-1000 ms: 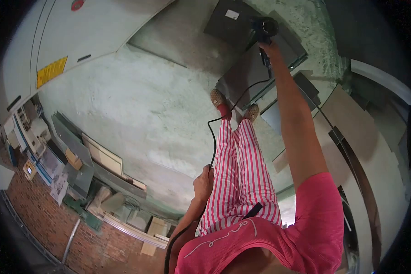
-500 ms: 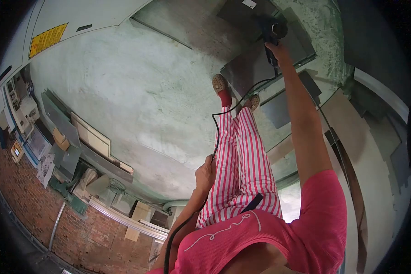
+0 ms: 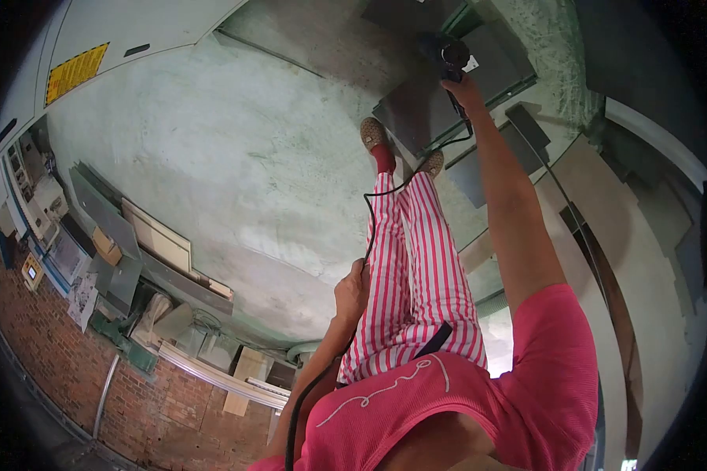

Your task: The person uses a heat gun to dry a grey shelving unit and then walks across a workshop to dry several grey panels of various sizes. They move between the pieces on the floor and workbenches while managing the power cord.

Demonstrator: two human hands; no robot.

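Fingers of the right hand (image 3: 465,88) wrap the handle of a black power tool (image 3: 450,56), seemingly a grinder, held over dark metal sheets (image 3: 420,110) on the far floor. Nearer, the left hand (image 3: 352,286) grips its black cord (image 3: 369,228) beside striped trousers.

Cord (image 3: 367,235) btm end hidden behind shirt (image 3: 463,416).
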